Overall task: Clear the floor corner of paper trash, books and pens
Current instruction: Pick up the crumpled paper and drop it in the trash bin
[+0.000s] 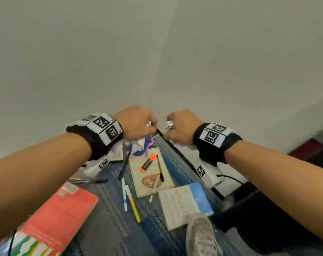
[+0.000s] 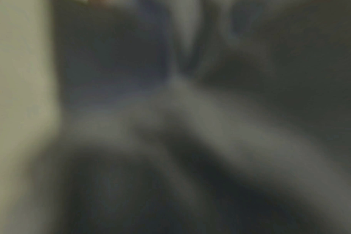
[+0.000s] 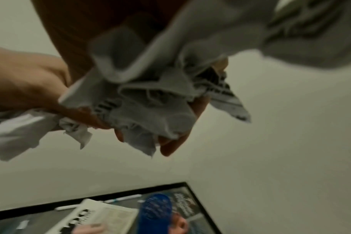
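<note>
Head view: the left hand (image 1: 136, 122) and right hand (image 1: 182, 126) each clench crumpled paper (image 1: 169, 125) above the floor corner; squeeze tight so no scraps drop onto the books (image 1: 151, 174) and pens (image 1: 133, 206). Left wrist view: a blur, nothing readable. Right wrist view: fingers (image 3: 170, 145) wrap torn paper (image 3: 150, 101); the fistful's top is cut off.

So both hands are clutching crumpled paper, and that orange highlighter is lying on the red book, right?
Not quite. The orange highlighter lies on the beige book, not the red book, as the head view shows. Both the left hand and right hand do clutch crumpled paper.
</note>
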Motion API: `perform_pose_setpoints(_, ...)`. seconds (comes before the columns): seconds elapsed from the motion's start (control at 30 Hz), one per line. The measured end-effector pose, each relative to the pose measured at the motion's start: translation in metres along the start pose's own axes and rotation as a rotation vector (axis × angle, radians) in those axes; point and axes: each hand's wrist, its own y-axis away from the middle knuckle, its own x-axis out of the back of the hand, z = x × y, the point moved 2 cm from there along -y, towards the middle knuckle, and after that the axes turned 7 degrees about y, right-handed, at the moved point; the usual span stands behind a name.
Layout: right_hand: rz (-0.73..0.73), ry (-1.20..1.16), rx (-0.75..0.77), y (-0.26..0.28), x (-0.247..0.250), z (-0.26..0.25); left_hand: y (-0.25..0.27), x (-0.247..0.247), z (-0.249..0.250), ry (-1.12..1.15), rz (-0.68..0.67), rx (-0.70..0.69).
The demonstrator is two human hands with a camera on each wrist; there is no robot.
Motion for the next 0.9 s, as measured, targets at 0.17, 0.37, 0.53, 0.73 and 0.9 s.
perform_pose_setpoints(0.17,0.030,-0.103,-0.341,0.121,0.001,0.129,-0.068,-0.061,0.142,0.128,-0.092,-0.283)
perform_pose_setpoints(0.37,0.157,-0.142,-0.448,0.230,-0.031,0.221,-0.079,-0.126,0.261,0.198,-0.082,-0.504)
perform_pose_setpoints(0.53,0.313,-0.277,-0.606,0.297,-0.050,0.300,-0.097,-0.161,0.335,0.128,0.002,-0.618)
perform_pose_setpoints(0.73,0.554,-0.634,-0.719,0.318,-0.084,0.386,-0.125,-0.221,0.421,0.279,0.251,-0.730)
perform_pose_setpoints(0.9,0.684,-0.839,-0.857,0.308,-0.118,0.426,-0.168,-0.267,0.432,0.408,0.328,-0.307)
